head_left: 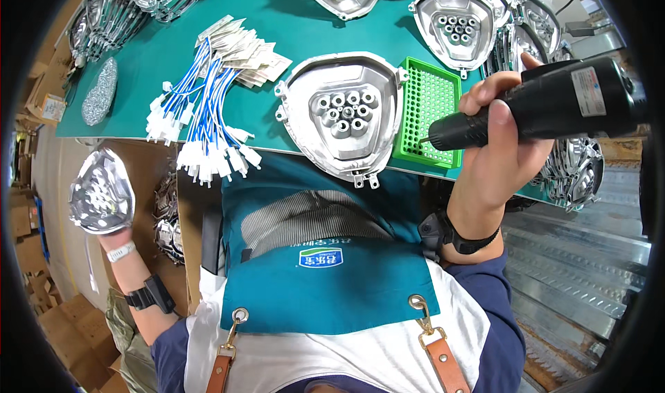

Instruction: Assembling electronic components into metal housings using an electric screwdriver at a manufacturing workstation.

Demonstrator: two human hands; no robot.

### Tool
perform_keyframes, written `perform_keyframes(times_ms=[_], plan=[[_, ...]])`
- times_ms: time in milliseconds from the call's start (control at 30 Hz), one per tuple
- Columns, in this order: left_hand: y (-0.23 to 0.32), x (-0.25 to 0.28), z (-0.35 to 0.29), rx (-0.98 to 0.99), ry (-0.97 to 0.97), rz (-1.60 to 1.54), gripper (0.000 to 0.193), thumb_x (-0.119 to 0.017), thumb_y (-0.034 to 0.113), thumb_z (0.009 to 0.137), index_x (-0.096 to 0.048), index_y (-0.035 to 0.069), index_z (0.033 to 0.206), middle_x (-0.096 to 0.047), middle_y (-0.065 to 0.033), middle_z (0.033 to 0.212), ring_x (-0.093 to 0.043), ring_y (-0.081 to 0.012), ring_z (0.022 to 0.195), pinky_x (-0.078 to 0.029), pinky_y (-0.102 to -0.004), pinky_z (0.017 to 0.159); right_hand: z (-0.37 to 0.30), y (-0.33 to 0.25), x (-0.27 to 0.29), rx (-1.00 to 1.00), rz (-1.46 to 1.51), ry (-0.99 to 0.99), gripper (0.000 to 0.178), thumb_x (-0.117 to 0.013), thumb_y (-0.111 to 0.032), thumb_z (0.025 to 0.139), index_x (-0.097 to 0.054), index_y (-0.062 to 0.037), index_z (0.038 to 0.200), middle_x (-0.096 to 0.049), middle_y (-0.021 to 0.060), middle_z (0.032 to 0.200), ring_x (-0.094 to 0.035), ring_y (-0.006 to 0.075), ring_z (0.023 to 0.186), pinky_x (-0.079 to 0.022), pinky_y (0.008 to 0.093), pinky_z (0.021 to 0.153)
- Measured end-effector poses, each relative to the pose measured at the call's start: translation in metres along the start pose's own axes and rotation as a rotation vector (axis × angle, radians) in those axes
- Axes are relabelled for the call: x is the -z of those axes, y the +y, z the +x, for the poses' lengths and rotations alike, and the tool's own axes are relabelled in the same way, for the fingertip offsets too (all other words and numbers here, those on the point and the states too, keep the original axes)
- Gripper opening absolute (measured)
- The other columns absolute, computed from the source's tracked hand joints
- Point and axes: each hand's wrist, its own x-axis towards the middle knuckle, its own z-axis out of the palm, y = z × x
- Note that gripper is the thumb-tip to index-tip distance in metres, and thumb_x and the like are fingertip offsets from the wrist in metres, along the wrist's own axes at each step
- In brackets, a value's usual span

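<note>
My right hand (502, 126) grips a black electric screwdriver (533, 105). The driver's tip points left and sits over the front part of a green perforated tray (428, 150). Left of that tray, a rounded-triangular silver metal housing (325, 154) lies at the table's front edge, with a cluster of round posts in its middle. Out to the left, beyond the table edge, my left hand (115, 239) holds a shiny silver housing (104, 195) of similar shape. That part hides most of the fingers. A thin white strand hangs below it.
Bundles of blue-and-white wires (211, 109) with white connectors and paper tags lie left of centre on the green table (277, 19). An oblong speckled silver object (101, 92) rests farther left. More metal housings (457, 29) stand stacked at the back and right. Cardboard boxes (73, 331) fill the lower left.
</note>
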Motion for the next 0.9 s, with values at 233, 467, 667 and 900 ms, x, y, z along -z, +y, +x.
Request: perform_keyframes(times_ms=[233, 467, 667, 900], plan=[[-0.061, 0.181, -0.060, 0.434, 0.882, 0.126, 0.022, -0.054, 0.027, 0.090, -0.059, 0.009, 0.102, -0.064, 0.0000, 0.096, -0.060, -0.0144, 0.085, -0.051, -0.0266, 0.068, 0.010, 0.010, 0.013, -0.004, 0.222, -0.111, 0.053, -0.062, -0.009, 0.079, -0.038, 0.0115, 0.121, -0.056, 0.0134, 0.073, -0.055, 0.0166, 0.059, -0.045, 0.0260, 0.058], [-0.069, 0.210, -0.053, 0.143, 1.010, 0.683, 0.016, -0.051, 0.016, 0.087, -0.056, 0.001, 0.083, -0.057, -0.0075, 0.072, -0.052, -0.0150, 0.063, -0.044, -0.0275, 0.057, 0.009, 0.004, -0.001, -0.073, 0.130, -0.025, 0.049, -0.060, -0.005, 0.080, -0.039, 0.0074, 0.122, -0.055, 0.0121, 0.077, -0.054, 0.0162, 0.065, -0.045, 0.0275, 0.064], [-0.021, -0.054, -0.003, -0.636, 0.493, 1.205, 0.019, -0.052, 0.004, 0.088, -0.053, -0.005, 0.104, -0.056, -0.0113, 0.101, -0.054, -0.0173, 0.093, -0.042, -0.0277, 0.086, -0.015, -0.001, -0.021, 0.021, -0.241, 0.201, 0.052, -0.057, 0.004, 0.081, -0.032, 0.0039, 0.127, -0.055, 0.0117, 0.090, -0.054, 0.0147, 0.074, -0.046, 0.0283, 0.074], [-0.005, -0.287, 0.058, -0.683, -0.793, 1.635, 0.024, -0.059, 0.012, 0.082, -0.056, 0.000, 0.103, -0.058, -0.0128, 0.100, -0.055, -0.0280, 0.097, -0.041, -0.0339, 0.087, -0.016, -0.010, -0.006, -0.037, -0.050, 0.195, 0.057, -0.050, 0.009, 0.077, -0.030, 0.0046, 0.130, -0.054, 0.0113, 0.089, -0.054, 0.0156, 0.074, -0.047, 0.0309, 0.075]])
